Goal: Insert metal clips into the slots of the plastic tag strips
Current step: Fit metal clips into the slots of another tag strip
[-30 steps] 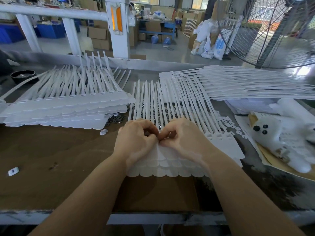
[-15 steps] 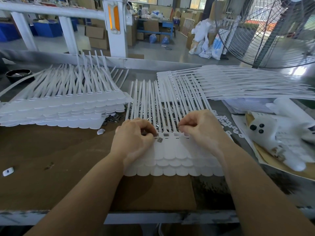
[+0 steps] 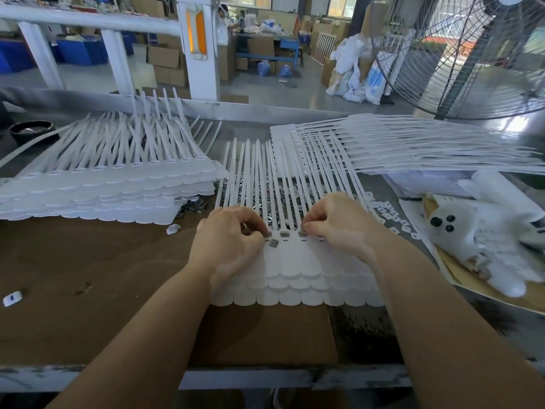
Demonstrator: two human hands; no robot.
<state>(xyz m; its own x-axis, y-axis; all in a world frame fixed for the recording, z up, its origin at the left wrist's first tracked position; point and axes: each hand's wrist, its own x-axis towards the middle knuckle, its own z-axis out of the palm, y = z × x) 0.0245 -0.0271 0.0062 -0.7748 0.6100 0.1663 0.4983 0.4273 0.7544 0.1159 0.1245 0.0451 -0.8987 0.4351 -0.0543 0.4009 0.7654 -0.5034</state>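
I see a small grey metal clip (image 3: 273, 243) lying flat on the top sheet of the white plastic tag strips (image 3: 298, 278), just below the row of slots and touching my left thumb tip. That stack lies at the middle of the table (image 3: 88, 267), its rounded tags toward me and its long tails fanning away. My left hand (image 3: 233, 246) rests on the left part of the stack with fingers curled in; I cannot tell whether it pinches anything. My right hand (image 3: 339, 222) has its thumb and forefinger pinched together at a slot further right, with a bit of grey metal at the fingertips. More loose clips (image 3: 191, 209) lie under the tails and beside a taller stack of strips (image 3: 97, 190) on the left. Another pile of strips (image 3: 413, 146) spreads to the right, over a white plush toy (image 3: 477, 228). A big fan (image 3: 460, 54) stands behind.
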